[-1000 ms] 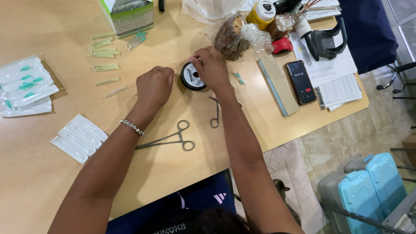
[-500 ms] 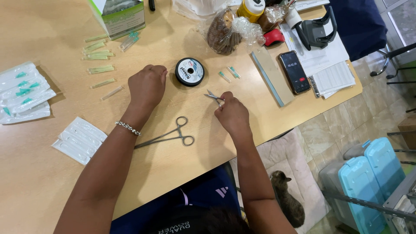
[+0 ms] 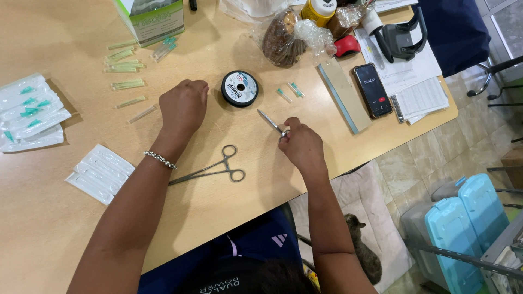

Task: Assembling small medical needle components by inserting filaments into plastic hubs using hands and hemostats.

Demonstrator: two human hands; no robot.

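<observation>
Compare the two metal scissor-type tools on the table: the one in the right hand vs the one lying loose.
The small scissors are gripped in the right hand, handles hidden, only the blades showing, tips toward the thread spool. The forceps lie flat and untouched below the left hand, both ring handles in full view. The forceps show far more length, with slim jaws pointing left under the forearm. Both are silvery metal.

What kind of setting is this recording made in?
Probably a home or office desk used for suture-type practice: a wooden table with sealed sterile packets, forceps, a thread spool, and small scissors in the right hand.
</observation>
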